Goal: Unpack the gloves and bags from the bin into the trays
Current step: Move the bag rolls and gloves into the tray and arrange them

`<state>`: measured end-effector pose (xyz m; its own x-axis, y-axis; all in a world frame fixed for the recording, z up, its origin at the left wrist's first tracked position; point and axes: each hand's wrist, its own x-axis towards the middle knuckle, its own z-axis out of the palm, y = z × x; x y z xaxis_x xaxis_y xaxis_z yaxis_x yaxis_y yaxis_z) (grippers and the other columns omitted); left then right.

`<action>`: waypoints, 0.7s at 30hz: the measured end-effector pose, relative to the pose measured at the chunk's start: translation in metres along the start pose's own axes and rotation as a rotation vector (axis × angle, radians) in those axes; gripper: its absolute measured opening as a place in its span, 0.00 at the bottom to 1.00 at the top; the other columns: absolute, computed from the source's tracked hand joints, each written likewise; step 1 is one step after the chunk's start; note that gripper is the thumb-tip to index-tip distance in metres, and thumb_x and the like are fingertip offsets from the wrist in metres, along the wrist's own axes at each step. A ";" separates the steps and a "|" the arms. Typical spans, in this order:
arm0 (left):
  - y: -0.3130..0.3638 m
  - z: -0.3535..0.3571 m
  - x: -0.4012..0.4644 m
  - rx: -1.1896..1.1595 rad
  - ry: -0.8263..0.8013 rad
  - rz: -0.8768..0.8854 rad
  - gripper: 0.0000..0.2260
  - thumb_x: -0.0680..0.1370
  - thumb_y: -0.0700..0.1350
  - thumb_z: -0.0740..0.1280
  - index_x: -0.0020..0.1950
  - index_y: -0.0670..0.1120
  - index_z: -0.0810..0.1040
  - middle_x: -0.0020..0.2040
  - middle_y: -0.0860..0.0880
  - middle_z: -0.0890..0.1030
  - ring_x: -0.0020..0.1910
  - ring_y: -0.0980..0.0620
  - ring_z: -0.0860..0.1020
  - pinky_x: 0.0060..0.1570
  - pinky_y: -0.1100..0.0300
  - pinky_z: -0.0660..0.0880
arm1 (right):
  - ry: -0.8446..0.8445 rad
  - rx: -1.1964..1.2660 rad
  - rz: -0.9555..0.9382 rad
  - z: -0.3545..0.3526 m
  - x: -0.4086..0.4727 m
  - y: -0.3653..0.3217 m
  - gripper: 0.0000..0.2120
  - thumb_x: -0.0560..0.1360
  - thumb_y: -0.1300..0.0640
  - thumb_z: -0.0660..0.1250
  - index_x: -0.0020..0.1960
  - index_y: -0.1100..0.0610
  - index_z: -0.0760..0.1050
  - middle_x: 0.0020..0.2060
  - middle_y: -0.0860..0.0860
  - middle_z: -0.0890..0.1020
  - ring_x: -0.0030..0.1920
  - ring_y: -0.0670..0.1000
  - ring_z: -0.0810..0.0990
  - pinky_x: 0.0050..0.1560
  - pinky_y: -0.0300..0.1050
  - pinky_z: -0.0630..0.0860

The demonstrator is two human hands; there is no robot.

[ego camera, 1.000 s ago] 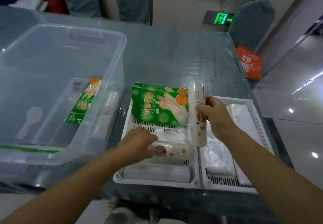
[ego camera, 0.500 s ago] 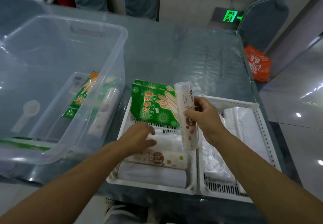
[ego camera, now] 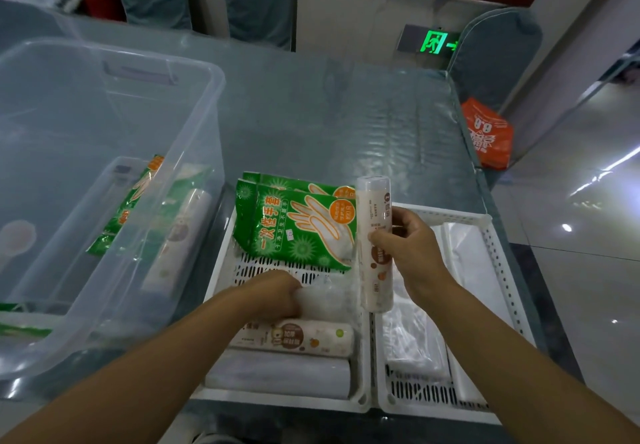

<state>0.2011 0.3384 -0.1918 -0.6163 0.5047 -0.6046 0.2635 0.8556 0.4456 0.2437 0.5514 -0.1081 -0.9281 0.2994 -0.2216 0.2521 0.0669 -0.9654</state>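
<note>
Gloves packs (ego camera: 298,225), green and printed "一次性手套", lie at the far end of the left tray (ego camera: 363,357). Above its right wall our right hand (ego camera: 414,253) grips an upright bag roll (ego camera: 375,243); our left hand (ego camera: 277,293) pinches a clear bag (ego camera: 325,296) inside it.

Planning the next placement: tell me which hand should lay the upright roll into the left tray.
Right. The right hand already grips the upright roll at the left tray's right edge. The left hand is down in that tray, on a clear bag.
</note>
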 end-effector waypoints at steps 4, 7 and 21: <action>-0.001 -0.004 -0.003 -0.016 0.090 0.058 0.03 0.73 0.48 0.65 0.46 0.55 0.76 0.41 0.53 0.79 0.41 0.52 0.76 0.35 0.63 0.68 | -0.009 0.002 -0.014 -0.002 0.004 0.000 0.18 0.67 0.63 0.70 0.49 0.43 0.76 0.42 0.43 0.84 0.43 0.44 0.83 0.36 0.38 0.78; -0.001 -0.026 -0.010 -0.125 0.306 0.009 0.05 0.75 0.48 0.65 0.51 0.55 0.76 0.42 0.51 0.80 0.40 0.50 0.77 0.37 0.62 0.72 | -0.018 0.004 -0.032 -0.002 0.007 -0.004 0.18 0.67 0.63 0.70 0.49 0.43 0.76 0.42 0.43 0.84 0.43 0.45 0.83 0.37 0.40 0.78; -0.002 -0.117 -0.052 -0.302 1.177 -0.075 0.04 0.77 0.48 0.62 0.45 0.48 0.71 0.35 0.50 0.74 0.36 0.44 0.73 0.34 0.56 0.65 | -0.552 -1.030 -0.533 0.093 -0.004 0.011 0.32 0.62 0.56 0.73 0.64 0.56 0.69 0.55 0.54 0.75 0.55 0.55 0.71 0.54 0.48 0.72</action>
<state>0.1454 0.2974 -0.0838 -0.9604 -0.0923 0.2628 0.1113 0.7378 0.6658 0.2251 0.4628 -0.1308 -0.9069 -0.4071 -0.1086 -0.3187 0.8314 -0.4551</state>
